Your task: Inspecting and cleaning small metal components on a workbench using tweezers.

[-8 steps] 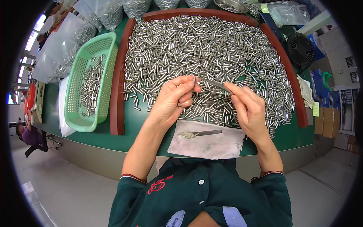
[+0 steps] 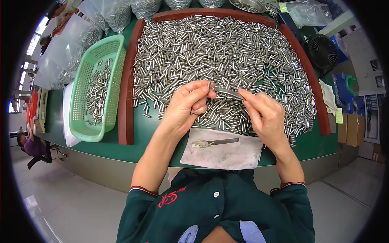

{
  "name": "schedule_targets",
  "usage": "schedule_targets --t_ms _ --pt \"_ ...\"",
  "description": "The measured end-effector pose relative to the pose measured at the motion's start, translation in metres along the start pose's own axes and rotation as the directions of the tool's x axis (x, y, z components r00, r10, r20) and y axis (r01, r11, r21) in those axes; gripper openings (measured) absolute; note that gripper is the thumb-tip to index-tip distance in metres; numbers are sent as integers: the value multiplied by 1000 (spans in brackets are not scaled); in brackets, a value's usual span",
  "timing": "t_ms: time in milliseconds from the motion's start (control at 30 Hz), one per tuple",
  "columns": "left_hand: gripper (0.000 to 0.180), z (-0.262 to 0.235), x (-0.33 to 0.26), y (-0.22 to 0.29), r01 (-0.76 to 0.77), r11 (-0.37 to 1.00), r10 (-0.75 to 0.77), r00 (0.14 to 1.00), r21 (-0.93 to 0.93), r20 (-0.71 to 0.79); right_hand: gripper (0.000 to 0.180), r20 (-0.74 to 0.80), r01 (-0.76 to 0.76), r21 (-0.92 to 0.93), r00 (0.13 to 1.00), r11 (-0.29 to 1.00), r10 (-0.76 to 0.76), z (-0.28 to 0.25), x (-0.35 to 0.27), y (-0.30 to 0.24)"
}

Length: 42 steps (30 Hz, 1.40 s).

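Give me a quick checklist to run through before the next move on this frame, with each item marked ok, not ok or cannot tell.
1. Left hand has a small metal pin pinched at its fingertips: ok.
2. Right hand holds the tweezers, tip pointing at the pin: ok.
3. Tweezer tip actually touching the pin: cannot tell, too small.
4. Loose pins stay inside the brown frame: ok as far as visible.
5. Green basket beside the frame, within the left hand's side, partly filled: ok.
6. Grey cloth with the spare tool lying flat at the table edge: ok.
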<state>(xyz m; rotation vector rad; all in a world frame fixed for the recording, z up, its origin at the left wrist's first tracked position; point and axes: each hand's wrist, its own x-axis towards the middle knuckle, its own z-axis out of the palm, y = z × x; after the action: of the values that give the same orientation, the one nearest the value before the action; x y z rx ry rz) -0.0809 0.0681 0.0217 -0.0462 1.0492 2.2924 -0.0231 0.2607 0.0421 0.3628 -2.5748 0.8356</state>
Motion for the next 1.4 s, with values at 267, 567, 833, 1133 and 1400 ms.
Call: schedule_targets --t_ms 267,567,833,1133,1400 --pt "13 1 -2 1 4 1000 -3 1000 3 -13 23 5 -21 -20 1000 1000 21 1 0 0" --pt "11 -1 -2 1 8 1000 -8 1000 7 -9 26 -25 24 -25 999 999 -25 2 1 1" --pt "12 1 -2 2 -17 1000 17 999 6 -46 30 -50 92 -91 994 992 -97 3 1 1" --pt "11 2 -2 3 -7 1000 6 999 -20 -49 31 -48 118 -147 991 982 -126 2 2 0" --pt "11 3 -19 7 23 989 -24 1000 -149 -5 29 -76 141 -99 986 985 -148 3 -2 -6"
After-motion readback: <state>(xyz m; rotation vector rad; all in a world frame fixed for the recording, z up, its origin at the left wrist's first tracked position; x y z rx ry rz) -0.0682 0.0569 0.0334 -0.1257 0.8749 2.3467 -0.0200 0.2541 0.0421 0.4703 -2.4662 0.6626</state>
